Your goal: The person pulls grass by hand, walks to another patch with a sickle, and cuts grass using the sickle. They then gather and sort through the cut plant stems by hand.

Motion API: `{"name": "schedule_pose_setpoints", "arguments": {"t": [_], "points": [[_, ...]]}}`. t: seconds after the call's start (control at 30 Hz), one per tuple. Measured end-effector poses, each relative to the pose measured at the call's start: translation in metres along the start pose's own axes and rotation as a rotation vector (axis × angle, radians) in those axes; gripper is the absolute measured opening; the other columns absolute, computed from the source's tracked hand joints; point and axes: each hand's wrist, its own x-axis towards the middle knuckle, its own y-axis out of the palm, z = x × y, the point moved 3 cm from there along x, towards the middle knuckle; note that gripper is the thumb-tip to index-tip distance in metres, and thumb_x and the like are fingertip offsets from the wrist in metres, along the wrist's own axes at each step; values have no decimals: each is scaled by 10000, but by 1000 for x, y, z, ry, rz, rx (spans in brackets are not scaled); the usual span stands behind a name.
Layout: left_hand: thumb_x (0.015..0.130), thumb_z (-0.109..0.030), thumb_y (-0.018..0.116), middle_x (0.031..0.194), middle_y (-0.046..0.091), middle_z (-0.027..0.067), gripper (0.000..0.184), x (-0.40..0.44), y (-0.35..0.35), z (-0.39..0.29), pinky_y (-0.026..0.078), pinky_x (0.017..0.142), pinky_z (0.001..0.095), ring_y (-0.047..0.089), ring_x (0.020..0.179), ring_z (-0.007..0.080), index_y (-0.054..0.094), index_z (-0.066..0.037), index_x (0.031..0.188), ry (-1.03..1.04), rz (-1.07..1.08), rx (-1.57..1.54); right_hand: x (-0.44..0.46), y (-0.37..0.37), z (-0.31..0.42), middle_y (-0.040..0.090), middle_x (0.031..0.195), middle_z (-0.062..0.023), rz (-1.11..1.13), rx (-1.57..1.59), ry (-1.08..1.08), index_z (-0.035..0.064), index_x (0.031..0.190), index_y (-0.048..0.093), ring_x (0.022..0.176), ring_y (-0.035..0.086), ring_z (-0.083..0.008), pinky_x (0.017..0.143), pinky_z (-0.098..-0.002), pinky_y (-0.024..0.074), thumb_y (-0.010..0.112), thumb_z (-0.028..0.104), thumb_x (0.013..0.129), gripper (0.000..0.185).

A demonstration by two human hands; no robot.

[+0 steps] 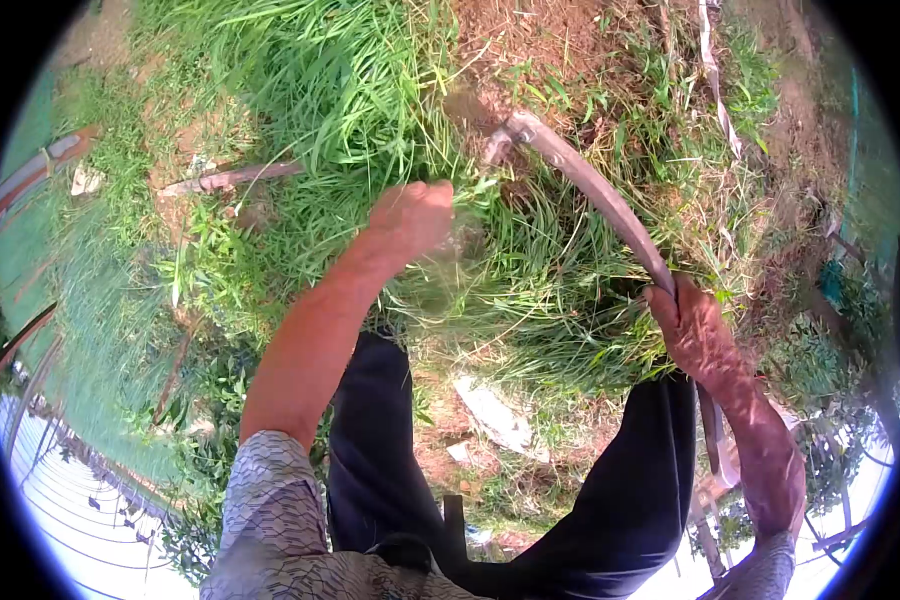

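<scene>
My right hand (692,322) is wrapped round the curved wooden handle of a short hoe (598,195). Its head, at the far end of the handle, points at the ground near the grass roots; the blade is partly lost in blur and soil. To the left of that head, my left hand (415,215) is closed on tall green grass (355,110), its fingers mostly hidden from above. Cut or flattened grass (550,300) lies in a heap between my two hands, just ahead of my legs.
Bare reddish soil (540,50) with dry stalks lies beyond the hoe. A wooden stick (232,178) rests in the grass at left. Pale scraps (495,415) are on the ground between my legs (375,440). Green netting (100,370) runs along the left side.
</scene>
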Motion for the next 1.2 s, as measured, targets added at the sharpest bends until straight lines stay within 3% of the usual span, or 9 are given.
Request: {"name": "schedule_pose_setpoints", "arguments": {"t": [0.2, 0.37, 0.47, 0.53, 0.63, 0.73, 0.83, 1.1, 1.2], "points": [[864, -161, 569, 682, 538, 136, 186, -85, 50, 13, 481, 648, 420, 568, 636, 263, 514, -33, 987, 212, 320, 67, -132, -35, -27, 469, 590, -4, 104, 354, 216, 18, 984, 565, 513, 435, -110, 465, -300, 360, 541, 421, 930, 407], [690, -22, 615, 1301, 417, 175, 569, -13, -55, -2, 511, 591, 333, 603, 665, 211, 469, -73, 1237, 271, -629, 282, -25, -56, 59, 360, 542, 55, 2, 859, 170, 52, 1022, 463, 376, 353, -45, 324, -219, 305, 558, 433, 918, 406], [800, -49, 560, 1429, 325, 201, 814, 20, -131, -6, 516, 680, 297, 593, 712, 203, 161, -229, 1487, 43, -751, 517, 57, -53, 99, 352, 540, 53, -71, 1032, 92, 130, 826, 438, 350, 316, -41, 283, -217, 268, 529, 426, 938, 329], [806, -66, 591, 1515, 160, 213, 879, 37, -170, 10, 521, 688, 306, 613, 748, 206, 88, -268, 1498, -214, -499, 404, 98, -43, 126, 361, 556, 66, -23, 1045, -15, 87, 991, 469, 377, 324, -32, 315, -219, 294, 532, 434, 930, 358], [788, -40, 604, 1445, 297, 225, 937, 64, -173, 67, 540, 662, 363, 650, 741, 232, 24, -217, 1503, -276, -617, 375, 150, -14, 152, 402, 555, 54, 101, 947, -94, 30, 1089, 475, 387, 380, -58, 346, -233, 353, 513, 468, 918, 473], [865, -144, 599, 1179, 558, 189, 688, 75, -156, 100, 535, 625, 370, 641, 689, 190, 245, -98, 1452, -466, -509, 397, 183, 19, 161, 378, 574, 53, 51, 928, -28, 47, 1080, 474, 401, 368, -54, 332, -227, 337, 563, 460, 898, 460], [924, -286, 562, 624, 590, 38, 238, 74, -141, 97, 500, 517, 298, 557, 537, 142, 557, -51, 961, -196, -595, 349, 178, 30, 153, 388, 574, 50, 122, 720, -14, 34, 1072, 480, 405, 391, -55, 337, -227, 362, 543, 475, 903, 476], [866, -163, 594, 759, 619, 153, 243, -57, -6, 86, 533, 728, 412, 630, 738, 266, 591, -15, 1058, 105, 198, 85, -38, -27, 11, 358, 508, 47, 306, 700, 418, 57, 905, 470, 347, 345, -47, 299, -230, 305, 567, 475, 900, 429], [762, -92, 657, 1146, 549, 184, 373, -108, 91, 79, 510, 754, 463, 642, 813, 293, 570, -13, 1116, 265, 376, 186, -51, -26, 11, 356, 506, 49, 362, 742, 461, 56, 926, 473, 344, 341, -41, 295, -227, 300, 576, 482, 892, 440]]}}
